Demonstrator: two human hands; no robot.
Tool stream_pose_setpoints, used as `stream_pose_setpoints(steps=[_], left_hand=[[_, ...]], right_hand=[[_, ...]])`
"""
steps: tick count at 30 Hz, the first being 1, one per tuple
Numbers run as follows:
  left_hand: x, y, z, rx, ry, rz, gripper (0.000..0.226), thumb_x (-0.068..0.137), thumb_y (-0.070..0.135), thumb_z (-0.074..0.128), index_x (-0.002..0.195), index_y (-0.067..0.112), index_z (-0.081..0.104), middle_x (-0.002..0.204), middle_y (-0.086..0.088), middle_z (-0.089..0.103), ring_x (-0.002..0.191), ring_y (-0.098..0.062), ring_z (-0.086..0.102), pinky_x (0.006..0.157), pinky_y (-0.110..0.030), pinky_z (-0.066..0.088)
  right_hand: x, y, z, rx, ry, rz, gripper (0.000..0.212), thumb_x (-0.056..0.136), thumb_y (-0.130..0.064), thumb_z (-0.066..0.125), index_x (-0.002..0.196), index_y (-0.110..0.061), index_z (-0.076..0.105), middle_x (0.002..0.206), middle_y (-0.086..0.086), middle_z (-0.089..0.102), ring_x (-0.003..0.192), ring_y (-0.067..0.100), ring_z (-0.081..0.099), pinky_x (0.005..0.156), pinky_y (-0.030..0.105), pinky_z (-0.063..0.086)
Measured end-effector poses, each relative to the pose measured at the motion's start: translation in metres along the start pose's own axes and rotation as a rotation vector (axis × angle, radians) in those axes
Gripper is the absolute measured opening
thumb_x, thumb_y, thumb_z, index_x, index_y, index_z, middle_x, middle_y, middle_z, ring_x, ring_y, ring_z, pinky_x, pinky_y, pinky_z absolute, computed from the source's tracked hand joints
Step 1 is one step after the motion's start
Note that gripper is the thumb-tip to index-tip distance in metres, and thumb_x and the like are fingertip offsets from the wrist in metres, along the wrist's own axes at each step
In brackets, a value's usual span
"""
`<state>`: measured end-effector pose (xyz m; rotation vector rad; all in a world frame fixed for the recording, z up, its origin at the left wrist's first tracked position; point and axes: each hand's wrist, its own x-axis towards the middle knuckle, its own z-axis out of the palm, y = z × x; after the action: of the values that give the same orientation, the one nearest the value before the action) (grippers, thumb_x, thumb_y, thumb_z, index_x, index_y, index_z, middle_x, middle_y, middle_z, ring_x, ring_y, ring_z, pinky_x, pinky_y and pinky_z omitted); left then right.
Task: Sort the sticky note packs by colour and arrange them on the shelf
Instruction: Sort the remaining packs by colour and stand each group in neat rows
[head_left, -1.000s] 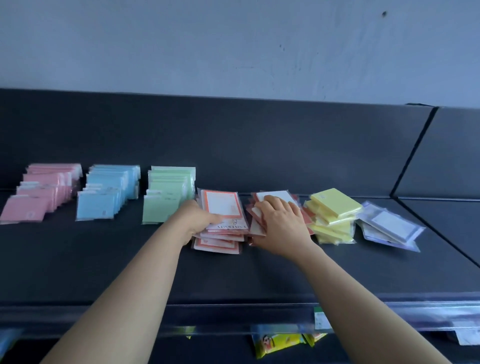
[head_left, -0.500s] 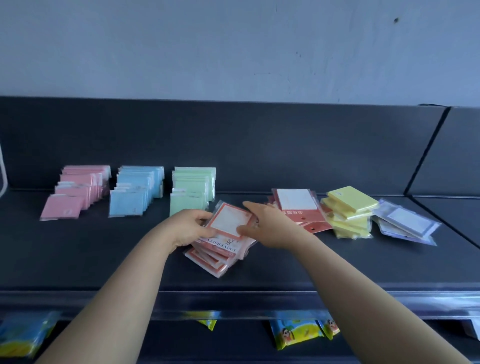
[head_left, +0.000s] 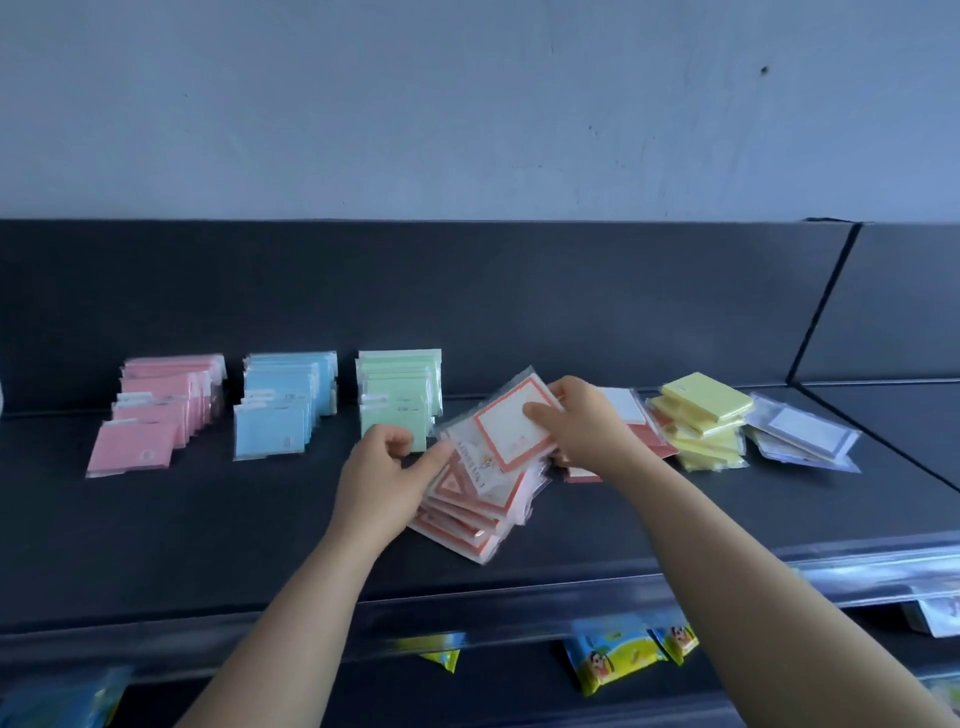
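Note:
On the dark shelf stand three tidy rows of packs: pink, blue and green. In the middle a fanned stack of orange-bordered packs lies tilted. My left hand grips the stack's left edge. My right hand holds the top orange-bordered pack by its right side, slightly raised. Behind my right hand lie more red-orange packs, then a loose yellow pile and purple-bordered packs.
The shelf has a dark back panel and a clear front rail. A second shelf section joins at the right. Cartoon-printed packets hang on the shelf below. A pale wall rises above.
Both hands gathered the orange-bordered stack and drew it toward the shelf front, turning it. My right hand left the red-orange pile and now holds the top pack of the stack.

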<state>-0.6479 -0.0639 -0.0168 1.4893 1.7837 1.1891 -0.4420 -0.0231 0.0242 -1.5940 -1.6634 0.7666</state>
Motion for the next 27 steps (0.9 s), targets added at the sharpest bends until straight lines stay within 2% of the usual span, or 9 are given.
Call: stream_pose_setpoints(steps=[3,7,9,12,14,17,21,25,27], left_hand=[[-0.012,0.005,-0.006,-0.128,0.007,-0.04,0.047,0.078,0.054,0.07,0.105,0.018,0.056,0.1,0.006,0.062,0.089,-0.007,0.059,0.067,-0.024,0.046],[-0.017,0.01,0.002,-0.531,-0.206,-0.127,0.029,0.084,0.041,0.071,0.101,0.018,0.071,0.095,-0.001,0.075,0.092,-0.021,0.071,0.09,-0.046,0.054],[-0.014,0.011,0.002,-0.659,-0.122,-0.161,0.017,0.088,0.021,0.069,0.103,0.013,0.071,0.096,-0.006,0.075,0.092,-0.025,0.071,0.091,-0.049,0.054],[-0.01,0.009,-0.009,-0.827,-0.011,-0.173,0.021,0.089,0.007,0.065,0.111,0.009,0.065,0.1,-0.009,0.074,0.09,-0.025,0.072,0.081,-0.043,0.058],[-0.01,0.004,-0.021,-0.876,0.069,-0.165,0.024,0.09,0.009,0.066,0.113,0.014,0.064,0.101,-0.004,0.074,0.091,-0.02,0.072,0.076,-0.039,0.059],[-0.009,-0.01,-0.034,-0.869,0.161,-0.188,0.007,0.091,0.021,0.066,0.098,0.02,0.068,0.096,0.001,0.075,0.089,-0.017,0.072,0.076,-0.039,0.057],[-0.011,-0.021,-0.04,-0.746,0.206,-0.247,0.019,0.098,0.036,0.052,0.102,0.021,0.062,0.094,0.005,0.072,0.084,-0.018,0.071,0.076,-0.041,0.058],[-0.011,-0.031,-0.047,-0.616,0.166,-0.339,0.024,0.103,0.032,0.04,0.108,0.014,0.056,0.102,-0.004,0.069,0.085,-0.025,0.069,0.078,-0.049,0.058],[-0.013,-0.032,-0.05,-0.623,0.08,-0.379,0.019,0.101,0.026,0.045,0.104,0.013,0.059,0.099,-0.007,0.071,0.082,-0.024,0.07,0.076,-0.045,0.057]], right_hand=[[-0.01,-0.007,0.011,0.413,0.007,0.125,0.015,0.096,-0.018,0.053,0.086,-0.008,0.059,0.081,0.008,0.067,0.062,0.017,0.063,0.049,0.022,0.049],[-0.024,-0.009,0.04,0.646,-0.087,0.225,0.021,0.094,-0.016,0.059,0.108,0.001,0.061,0.104,0.015,0.07,0.089,0.026,0.069,0.074,0.036,0.059],[-0.026,-0.009,0.051,0.533,-0.105,0.191,0.02,0.094,-0.022,0.059,0.103,-0.005,0.063,0.101,0.011,0.072,0.091,0.026,0.069,0.083,0.042,0.058],[-0.031,-0.006,0.043,0.067,-0.002,0.004,0.03,0.089,-0.034,0.064,0.111,-0.014,0.062,0.103,-0.004,0.068,0.094,0.016,0.064,0.086,0.032,0.054],[-0.037,-0.001,0.037,-0.155,-0.071,-0.091,0.041,0.083,-0.038,0.069,0.118,-0.02,0.059,0.109,-0.011,0.062,0.099,0.012,0.06,0.085,0.029,0.05],[-0.047,0.008,0.042,-0.324,-0.264,-0.128,0.054,0.076,-0.044,0.075,0.122,-0.024,0.056,0.113,-0.012,0.056,0.102,0.012,0.056,0.087,0.028,0.048],[-0.052,0.013,0.042,-0.246,-0.179,-0.135,0.077,0.071,-0.04,0.08,0.138,-0.023,0.044,0.127,-0.009,0.05,0.11,0.01,0.051,0.089,0.021,0.042],[-0.059,0.008,0.039,-0.135,-0.177,-0.188,0.036,0.089,-0.025,0.065,0.124,-0.021,0.058,0.113,0.003,0.063,0.091,0.016,0.058,0.074,0.025,0.044],[-0.06,0.01,0.04,-0.078,-0.103,-0.216,0.029,0.099,-0.021,0.049,0.127,-0.024,0.056,0.114,0.004,0.064,0.086,0.011,0.057,0.069,0.02,0.043]])
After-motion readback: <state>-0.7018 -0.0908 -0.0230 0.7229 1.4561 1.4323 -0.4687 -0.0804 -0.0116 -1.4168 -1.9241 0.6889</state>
